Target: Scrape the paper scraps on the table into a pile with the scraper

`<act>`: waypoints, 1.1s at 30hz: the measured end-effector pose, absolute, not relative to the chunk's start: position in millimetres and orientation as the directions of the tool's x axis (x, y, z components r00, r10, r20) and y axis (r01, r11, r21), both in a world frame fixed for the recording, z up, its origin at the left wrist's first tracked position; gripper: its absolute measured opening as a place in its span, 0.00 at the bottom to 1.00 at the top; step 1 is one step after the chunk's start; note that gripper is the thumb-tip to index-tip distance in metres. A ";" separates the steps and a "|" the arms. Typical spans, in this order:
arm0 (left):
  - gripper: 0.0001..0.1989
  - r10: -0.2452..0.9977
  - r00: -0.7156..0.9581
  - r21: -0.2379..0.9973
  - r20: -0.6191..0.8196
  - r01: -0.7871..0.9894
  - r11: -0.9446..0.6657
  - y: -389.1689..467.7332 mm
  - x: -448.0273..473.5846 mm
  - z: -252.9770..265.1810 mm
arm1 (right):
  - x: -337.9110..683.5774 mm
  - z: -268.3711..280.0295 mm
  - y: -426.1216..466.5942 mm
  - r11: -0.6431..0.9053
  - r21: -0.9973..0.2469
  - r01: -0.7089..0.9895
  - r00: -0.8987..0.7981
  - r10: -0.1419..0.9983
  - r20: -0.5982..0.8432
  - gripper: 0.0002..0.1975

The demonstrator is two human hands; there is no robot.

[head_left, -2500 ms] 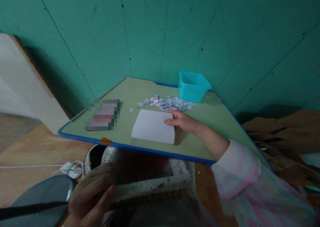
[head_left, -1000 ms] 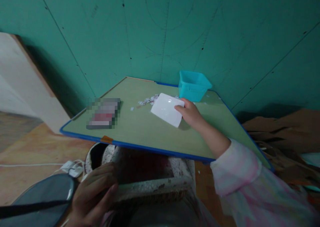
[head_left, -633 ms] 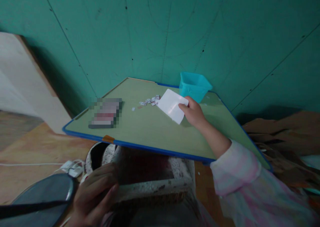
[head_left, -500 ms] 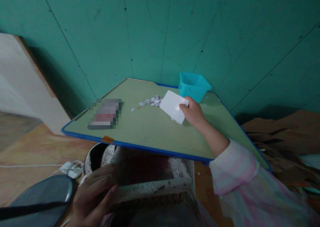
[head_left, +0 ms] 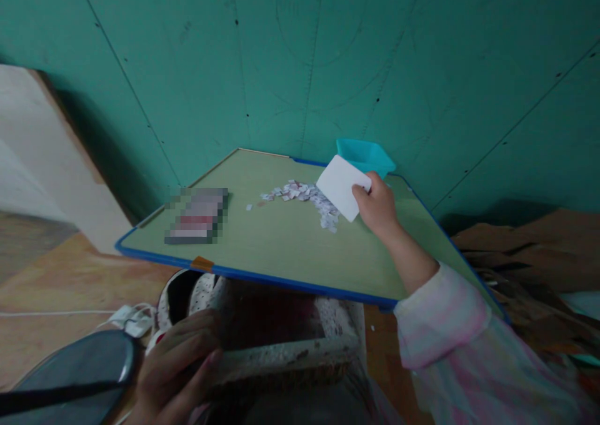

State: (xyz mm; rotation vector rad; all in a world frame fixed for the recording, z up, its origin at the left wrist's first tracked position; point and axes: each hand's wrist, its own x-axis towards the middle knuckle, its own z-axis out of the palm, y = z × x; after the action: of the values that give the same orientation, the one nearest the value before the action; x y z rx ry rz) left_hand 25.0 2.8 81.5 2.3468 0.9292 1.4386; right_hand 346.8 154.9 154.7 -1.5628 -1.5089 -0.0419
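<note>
A flat white card with rounded corners [head_left: 341, 187] is pinched by one edge in my right hand [head_left: 379, 205], tilted above the table [head_left: 262, 244]. Beneath and left of the card lies a heap of small paper scraps [head_left: 325, 209], trailing off to the left, partly covered by the card. Just behind my right hand stands a turquoise plastic basket [head_left: 365, 153], its lower part hidden by the card and hand. Below the table's front edge, my left hand [head_left: 180, 362] is closed around the left end of a worn white bar [head_left: 285, 353] with a rough brown underside.
A blurred-out flat object [head_left: 197, 215] lies at the table's left. A green wall [head_left: 300, 69] rises behind. Cardboard [head_left: 529, 244] is piled at the right, a pale board [head_left: 56, 150] leans at the left, and a dark round stool seat [head_left: 79, 375] stands lower left.
My right hand has lifted the card up and to the right, uncovering more of the scrap heap. The card now hides more of the basket. My left hand stays in place.
</note>
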 end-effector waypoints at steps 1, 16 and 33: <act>0.07 0.626 0.323 0.506 0.710 0.383 -0.773 3.4 24.2 81.0 | 347.8 154.3 155.5 0.187 -0.571 0.799 0.243 0.768 0.592 0.04; 0.08 0.700 0.232 0.563 0.675 0.452 -0.692 -6.4 29.6 77.5 | 350.6 147.7 159.2 0.221 -0.636 0.739 0.188 0.839 0.511 0.03; 0.07 0.575 0.339 0.429 0.745 0.417 -0.801 9.6 26.8 70.6 | 347.0 149.9 149.5 0.256 -0.503 0.826 0.097 0.813 0.574 0.09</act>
State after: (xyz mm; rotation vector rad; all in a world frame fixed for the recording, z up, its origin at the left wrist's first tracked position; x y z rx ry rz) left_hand 26.8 9.6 70.6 2.4340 0.9105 1.4582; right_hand 347.0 149.5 149.9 -1.5281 -1.6837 -0.0189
